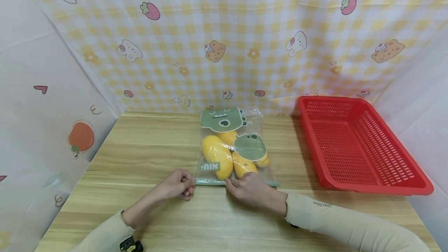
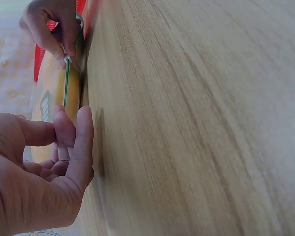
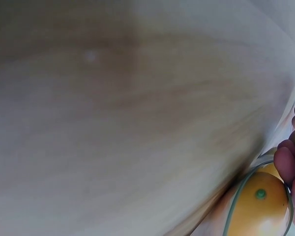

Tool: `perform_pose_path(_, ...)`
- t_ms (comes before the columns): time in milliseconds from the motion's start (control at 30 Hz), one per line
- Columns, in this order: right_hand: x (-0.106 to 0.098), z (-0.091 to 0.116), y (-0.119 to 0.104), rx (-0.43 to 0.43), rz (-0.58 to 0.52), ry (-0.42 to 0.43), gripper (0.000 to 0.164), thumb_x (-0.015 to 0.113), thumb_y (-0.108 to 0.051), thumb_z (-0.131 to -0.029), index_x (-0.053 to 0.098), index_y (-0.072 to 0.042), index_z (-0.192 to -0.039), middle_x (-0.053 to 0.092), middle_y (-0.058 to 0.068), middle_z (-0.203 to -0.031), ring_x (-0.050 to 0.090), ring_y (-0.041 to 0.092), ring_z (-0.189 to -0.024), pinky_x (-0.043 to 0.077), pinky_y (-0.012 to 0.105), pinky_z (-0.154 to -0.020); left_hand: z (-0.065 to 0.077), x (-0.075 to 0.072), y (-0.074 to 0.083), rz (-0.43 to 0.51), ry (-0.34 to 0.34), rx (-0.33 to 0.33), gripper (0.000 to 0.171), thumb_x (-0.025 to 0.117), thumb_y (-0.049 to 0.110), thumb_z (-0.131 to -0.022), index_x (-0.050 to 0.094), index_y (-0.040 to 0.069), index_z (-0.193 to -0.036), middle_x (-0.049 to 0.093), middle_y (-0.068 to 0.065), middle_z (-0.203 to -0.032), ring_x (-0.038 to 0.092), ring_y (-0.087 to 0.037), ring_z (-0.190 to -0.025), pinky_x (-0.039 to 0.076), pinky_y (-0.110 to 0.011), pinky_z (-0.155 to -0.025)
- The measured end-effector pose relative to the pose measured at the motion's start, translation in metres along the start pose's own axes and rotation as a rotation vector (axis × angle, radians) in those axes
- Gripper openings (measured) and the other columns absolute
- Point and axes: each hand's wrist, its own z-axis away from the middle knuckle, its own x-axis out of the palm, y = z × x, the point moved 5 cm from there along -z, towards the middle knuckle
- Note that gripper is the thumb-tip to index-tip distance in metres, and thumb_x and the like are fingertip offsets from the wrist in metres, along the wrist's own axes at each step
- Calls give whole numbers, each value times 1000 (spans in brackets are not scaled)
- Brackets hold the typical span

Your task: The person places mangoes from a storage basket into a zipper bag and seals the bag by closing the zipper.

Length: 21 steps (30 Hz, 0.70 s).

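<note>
A clear zip bag (image 1: 221, 120) with green cartoon prints lies flat on the table, its green-edged mouth toward me. Several yellow mangoes (image 1: 214, 151) show through the plastic. My left hand (image 1: 177, 185) pinches the left corner of the mouth between thumb and finger. Partway along the zip, my right hand (image 1: 253, 190) pinches the small white slider (image 2: 67, 57), seen in the left wrist view. Between the hands the zip strip runs straight as one line. In the right wrist view the mouth gapes beside the right fingers (image 3: 285, 164), showing a mango (image 3: 258, 209) with a green stem tip.
A red perforated plastic basket (image 1: 315, 158) stands at the right on the wooden table (image 1: 154, 139). A yellow-checked curtain (image 1: 245, 73) hangs along the table's back edge, with pale printed cloth (image 1: 52, 100) at the left side.
</note>
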Motion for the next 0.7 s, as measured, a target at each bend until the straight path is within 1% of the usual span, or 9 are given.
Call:
perform_pose_path(67, 0, 0, 0, 7, -10, -1, 22, 64, -11, -88, 73, -7, -108, 72, -4, -84, 52, 8, -50, 38, 23, -40, 1, 0, 0, -1, 2, -1, 15, 54, 1, -104, 58, -8, -93, 61, -9, -75, 59, -12, -64, 61, -35, -67)
perform_pose_path(133, 0, 1, 0, 14, -16, -1, 21, 69, -11, -86, 73, -7, -107, 72, -4, -84, 53, 8, -51, 38, 23, -40, 1, 0, 0, -2, 4, -2, 15, 54, 1, -104, 58, -8, -93, 61, -9, -75, 59, -13, -64, 61, -35, -67)
perform_pose_path(267, 0, 3, 1, 16, -12, 13, 20, 62, -9, -90, 73, -7, -106, 73, -5, -84, 52, 7, -50, 37, 22, -40, 2, 0, 0, 0, 4, -4, 16, 53, 2, -104, 58, -9, -93, 61, -9, -75, 58, -12, -64, 61, -35, -66)
perform_pose_path(367, 0, 5, 1, 12, -4, 24, 21, 58, -10, -90, 73, -8, -106, 72, -5, -85, 51, 7, -49, 37, 22, -39, 2, 1, 0, 1, 0, -4, 15, 53, 1, -104, 58, -9, -94, 61, -8, -75, 58, -12, -63, 61, -34, -66)
perform_pose_path(500, -1, 5, 2, 15, -14, 14, 19, 67, -12, -88, 72, -8, -106, 73, -5, -86, 52, 7, -50, 37, 22, -39, 2, 1, 0, 2, 1, -9, 15, 53, 1, -104, 58, -9, -94, 61, -8, -75, 58, -12, -63, 61, -34, -66)
perform_pose_path(700, -1, 7, 3, 20, -32, 4, 21, 69, -11, -86, 73, -8, -106, 74, -4, -88, 55, 7, -53, 39, 23, -41, 2, 1, 0, -3, 4, -8, 15, 54, 2, -104, 57, -9, -94, 61, -8, -75, 58, -13, -63, 61, -35, -66)
